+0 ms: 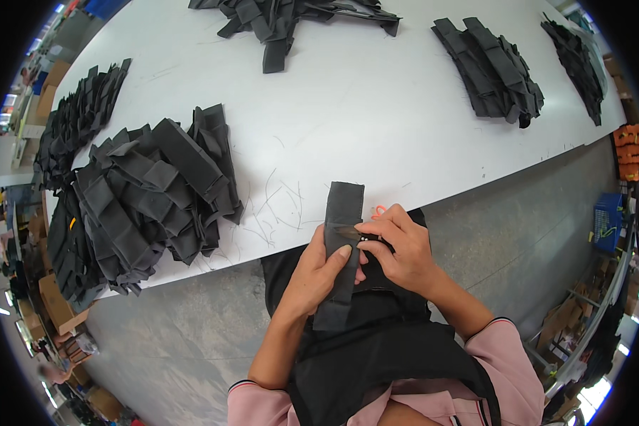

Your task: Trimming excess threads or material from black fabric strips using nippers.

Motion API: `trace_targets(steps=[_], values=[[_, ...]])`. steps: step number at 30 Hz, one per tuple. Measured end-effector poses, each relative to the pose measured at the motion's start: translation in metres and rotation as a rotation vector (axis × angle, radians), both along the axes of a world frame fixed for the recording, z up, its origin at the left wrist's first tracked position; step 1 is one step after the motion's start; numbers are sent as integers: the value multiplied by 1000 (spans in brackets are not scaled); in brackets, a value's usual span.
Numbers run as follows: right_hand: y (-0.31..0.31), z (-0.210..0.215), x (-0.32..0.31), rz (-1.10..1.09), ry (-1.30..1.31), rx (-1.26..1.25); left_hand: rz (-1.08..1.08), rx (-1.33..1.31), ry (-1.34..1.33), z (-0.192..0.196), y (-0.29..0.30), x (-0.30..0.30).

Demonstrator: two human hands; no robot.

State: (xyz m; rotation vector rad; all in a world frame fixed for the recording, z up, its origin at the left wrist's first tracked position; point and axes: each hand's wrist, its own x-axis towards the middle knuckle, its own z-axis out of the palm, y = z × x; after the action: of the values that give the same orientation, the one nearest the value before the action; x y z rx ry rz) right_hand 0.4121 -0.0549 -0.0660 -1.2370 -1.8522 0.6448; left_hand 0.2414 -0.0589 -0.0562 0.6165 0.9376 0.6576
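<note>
My left hand grips a long black fabric strip from below, thumb pressed on its face. The strip stands upright over the white table's front edge and hangs down toward my lap. My right hand is closed around a small thread snipper with an orange handle loop, its metal tip resting on the middle of the strip. Both hands touch each other at the strip.
A big heap of black fabric pieces lies left of my hands, with more stacks at far left, top centre and top right. Loose thread scraps litter the table edge. Grey floor lies below; blue crate at right.
</note>
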Motion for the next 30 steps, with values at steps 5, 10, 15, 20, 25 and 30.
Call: trace_targets(steps=[5, 10, 15, 20, 25, 30], values=[[-2, 0, 1, -33, -5, -31, -12, 6, -3, -2, -2, -1], [-3, 7, -3, -113, 227, -302, 55, 25, 106, -15, -3, 4], [4, -11, -11, 12, 496, -679, 94, 11, 33, -24, -7, 5], [-1, -16, -12, -24, 611, -865, 113, -45, -14, -28, -16, 2], [-22, -8, -16, 11, 318, -416, 130, -134, -66, -36, -36, -2], [-35, -29, -22, -7, 373, -358, 199, -75, 119, -35, -36, 9]])
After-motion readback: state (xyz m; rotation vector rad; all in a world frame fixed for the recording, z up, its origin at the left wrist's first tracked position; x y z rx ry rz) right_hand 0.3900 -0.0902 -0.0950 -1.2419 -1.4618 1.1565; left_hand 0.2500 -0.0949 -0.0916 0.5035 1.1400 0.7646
